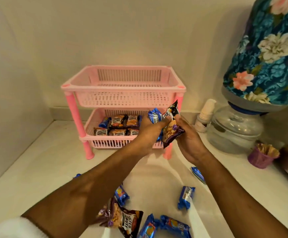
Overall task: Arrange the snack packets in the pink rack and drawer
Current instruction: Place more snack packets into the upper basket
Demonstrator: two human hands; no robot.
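A pink two-tier rack [122, 88] stands against the wall on the white counter. Its upper basket is empty. Its lower basket [109, 141] holds several dark peanut packets [117, 121] and a blue biscuit packet. My left hand [147, 130] grips a blue biscuit packet [154, 115] in front of the lower basket's right side. My right hand [188, 140] holds a dark salted peanuts packet [171, 127] right beside it. Both hands touch each other. Loose on the counter near me lie another peanut packet [124, 219] and several blue biscuit packets [185, 197].
At the right stands a water dispenser jar [234, 129] under a floral cloth cover [267, 54]. A stack of paper cups [206, 114] leans by it. A purple cup [262, 157] sits at the right edge. The white counter [36, 169] spreads to the left.
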